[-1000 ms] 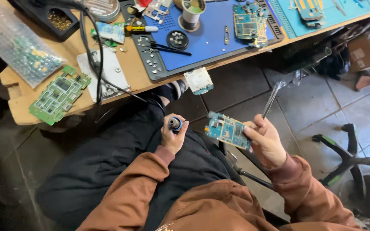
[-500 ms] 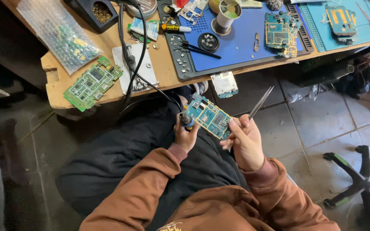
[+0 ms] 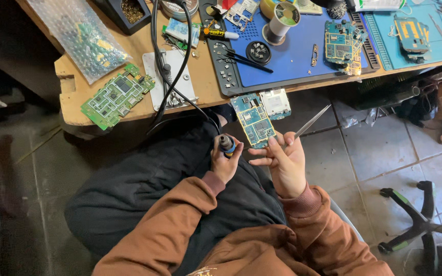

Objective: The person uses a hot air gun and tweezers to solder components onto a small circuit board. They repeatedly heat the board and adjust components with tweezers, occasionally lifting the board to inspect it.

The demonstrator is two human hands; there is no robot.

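Observation:
My left hand [image 3: 223, 164] is closed around a soldering iron handle [image 3: 226, 144] with a blue and yellow collar; its black cable [image 3: 166, 66] runs up over the wooden bench. My right hand [image 3: 284, 164] holds a blue circuit board [image 3: 253, 119] upright by its lower edge, with a pair of metal tweezers [image 3: 310, 121] pinched between the fingers and pointing up to the right. Both hands are over my lap, just below the bench's front edge. The iron's tip is hidden behind the hand.
A green circuit board [image 3: 117, 95] lies near the bench's front edge, beside a bubble-wrap bag [image 3: 80, 38]. A blue work mat [image 3: 287, 56] carries a solder spool [image 3: 281, 20], another board [image 3: 341, 47] and small tools. A teal mat [image 3: 415, 36] is at right. A chair base [image 3: 418, 220] stands on the tiled floor.
The blue board has swung from lying flat across my hands to standing upright against the bench edge. The view has shifted so the bench sits lower and more to the right.

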